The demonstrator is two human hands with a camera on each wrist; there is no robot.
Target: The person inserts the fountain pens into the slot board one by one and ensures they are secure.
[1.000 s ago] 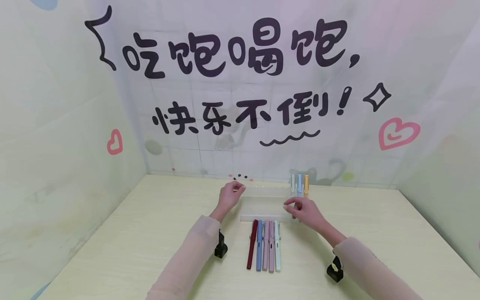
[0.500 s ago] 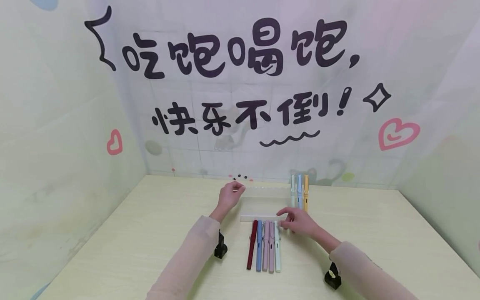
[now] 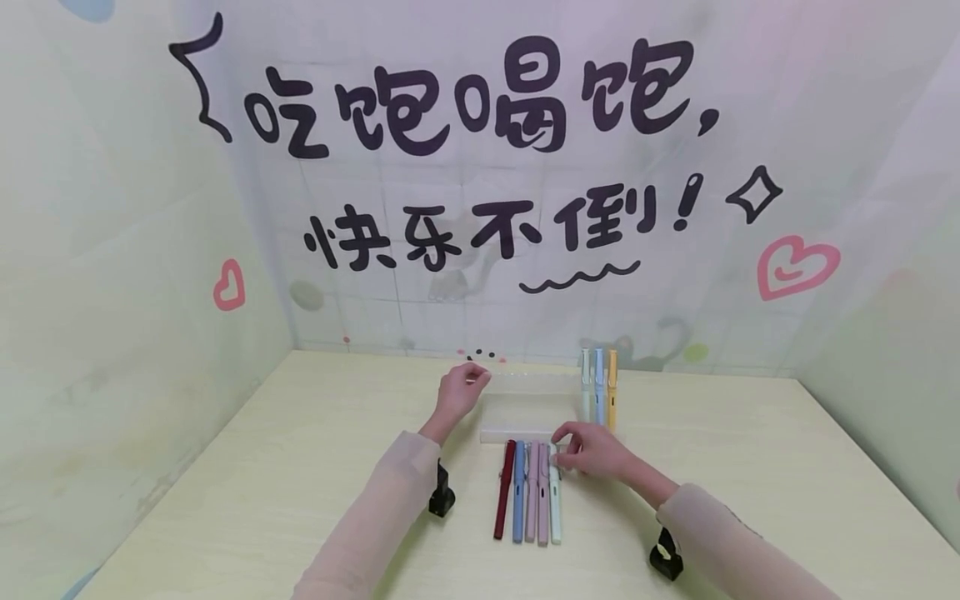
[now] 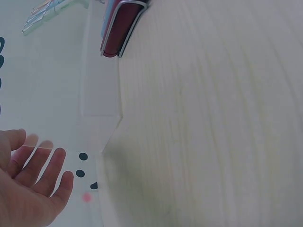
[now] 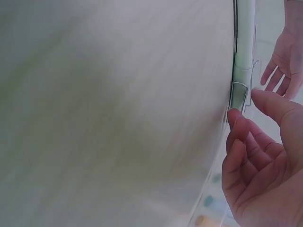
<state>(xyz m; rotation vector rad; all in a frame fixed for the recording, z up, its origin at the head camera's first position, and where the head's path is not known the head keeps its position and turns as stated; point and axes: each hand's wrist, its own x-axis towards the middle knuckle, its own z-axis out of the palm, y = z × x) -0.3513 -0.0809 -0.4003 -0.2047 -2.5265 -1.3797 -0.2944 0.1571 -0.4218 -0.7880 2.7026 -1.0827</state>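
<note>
A clear plastic pen holder (image 3: pixel 525 412) with a notched back edge stands at the far middle of the table. My left hand (image 3: pixel 456 395) pinches its left end; in the left wrist view the fingers show through the clear plastic. In front of the holder lie a dark red pen (image 3: pixel 504 492), a blue pen (image 3: pixel 518 496), two pink-purple pens (image 3: pixel 542 508) and a pale green pen (image 3: pixel 556 508), side by side. The thumb and forefinger of my right hand (image 3: pixel 597 452) are at the pale green pen's cap, one on each side of it.
At the holder's right end rest a pale green pen (image 3: pixel 586 375), a light blue pen (image 3: pixel 599 375) and a yellow pen (image 3: pixel 612 379), clips facing up. A printed cloth wall (image 3: pixel 480 317) rises behind the wooden table (image 3: pixel 300 467).
My right hand has come down and left from the holder's right end to the cap of the nearest pale green pen, its fingers drawing closer together. The left hand stays put.
</note>
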